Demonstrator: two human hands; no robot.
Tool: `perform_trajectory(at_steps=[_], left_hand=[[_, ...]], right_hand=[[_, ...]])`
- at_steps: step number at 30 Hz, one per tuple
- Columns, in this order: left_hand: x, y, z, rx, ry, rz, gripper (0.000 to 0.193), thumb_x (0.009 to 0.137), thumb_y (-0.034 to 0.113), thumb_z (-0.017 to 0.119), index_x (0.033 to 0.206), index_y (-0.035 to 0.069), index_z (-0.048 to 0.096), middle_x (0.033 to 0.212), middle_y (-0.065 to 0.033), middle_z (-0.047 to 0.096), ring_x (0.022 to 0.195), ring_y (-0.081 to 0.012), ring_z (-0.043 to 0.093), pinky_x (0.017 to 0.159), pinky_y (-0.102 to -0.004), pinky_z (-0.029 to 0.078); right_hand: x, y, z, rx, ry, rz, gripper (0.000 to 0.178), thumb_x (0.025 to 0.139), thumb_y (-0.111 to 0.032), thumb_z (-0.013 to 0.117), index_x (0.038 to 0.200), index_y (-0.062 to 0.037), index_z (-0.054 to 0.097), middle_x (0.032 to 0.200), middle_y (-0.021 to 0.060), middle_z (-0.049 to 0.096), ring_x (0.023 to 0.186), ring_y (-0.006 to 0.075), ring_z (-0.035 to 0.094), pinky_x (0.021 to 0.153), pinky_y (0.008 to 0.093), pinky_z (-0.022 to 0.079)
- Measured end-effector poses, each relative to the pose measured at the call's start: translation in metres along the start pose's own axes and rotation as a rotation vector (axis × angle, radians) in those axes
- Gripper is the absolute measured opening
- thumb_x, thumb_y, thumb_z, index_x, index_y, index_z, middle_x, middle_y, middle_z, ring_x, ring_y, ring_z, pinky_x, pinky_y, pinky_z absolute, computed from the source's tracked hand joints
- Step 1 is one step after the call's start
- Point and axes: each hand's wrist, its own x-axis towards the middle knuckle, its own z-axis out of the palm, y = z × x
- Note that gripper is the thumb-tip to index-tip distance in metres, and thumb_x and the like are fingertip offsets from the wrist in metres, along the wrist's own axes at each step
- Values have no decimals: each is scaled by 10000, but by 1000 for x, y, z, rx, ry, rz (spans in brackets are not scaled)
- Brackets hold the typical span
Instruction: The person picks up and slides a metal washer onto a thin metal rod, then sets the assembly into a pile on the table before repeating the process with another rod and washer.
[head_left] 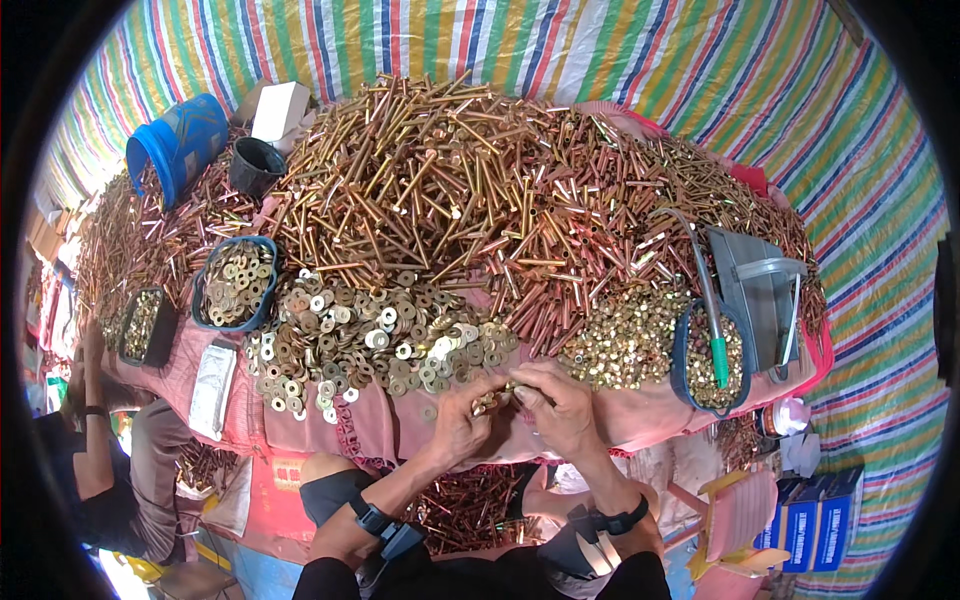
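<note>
Close together at the near edge of the pink cloth (640, 428), my two hands are both closed. Curled fingers of my left hand (466, 420) hold small brass-coloured metal pieces (486, 404) that look like nuts. My right hand (562, 412) pinches at a small thing beside the left fingertips; the fingers hide most of it. Just left of my hands spreads a heap of flat round washers (340, 335). To the right lies a heap of brass-coloured nuts (632, 340). Beyond both rises a large pile of copper-coloured metal rods or tubes (420, 180).
A blue tub (197, 310) holds washers; another blue tub (683, 385) holds nuts and a green-handled hook tool (718, 355). Beside it rests a grey dustpan-like scoop (735, 270). Far left are a blue bucket (190, 145) and black pot (255, 172). Another person's arm (94, 420) reaches in at left.
</note>
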Motion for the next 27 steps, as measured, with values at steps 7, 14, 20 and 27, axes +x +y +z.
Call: perform_trajectory(at_steps=[7, 14, 20, 27], left_hand=[[1, 2, -2, 12, 2, 12, 459, 846, -124, 586, 1256, 23, 729, 1003, -166, 791, 857, -230, 767, 776, -330, 603], [2, 8, -1, 7, -13, -28, 449, 840, -128, 607, 1249, 10, 730, 1007, -141, 788, 891, -201, 751, 798, -321, 590], [2, 6, -4, 18, -14, 24, 461, 830, -115, 604, 1248, 26, 738, 988, -146, 794, 848, -213, 765, 771, -335, 598], [2, 4, -5, -19, -36, 12, 478, 815, -116, 615, 1247, 45, 741, 957, -140, 789, 849, -209, 762, 748, -336, 582]], right_hand=[[3, -7, -5, -147, -20, -51, 268, 933, -5, 715, 1200, 19, 727, 1148, 182, 740, 1057, 322, 722, 939, 388, 577], [2, -2, -5, -24, -42, 18, 295, 932, -11, 722, 1225, 29, 716, 1157, 160, 752, 1082, 270, 719, 963, 365, 562], [2, -1, 5, 54, -6, 24, 242, 931, 25, 709, 1170, 14, 736, 1117, 152, 765, 1037, 249, 735, 894, 345, 577], [7, 1, 8, -95, 6, -223, 236, 871, 44, 757, 1094, -30, 741, 1102, 143, 766, 975, 297, 738, 836, 365, 592]])
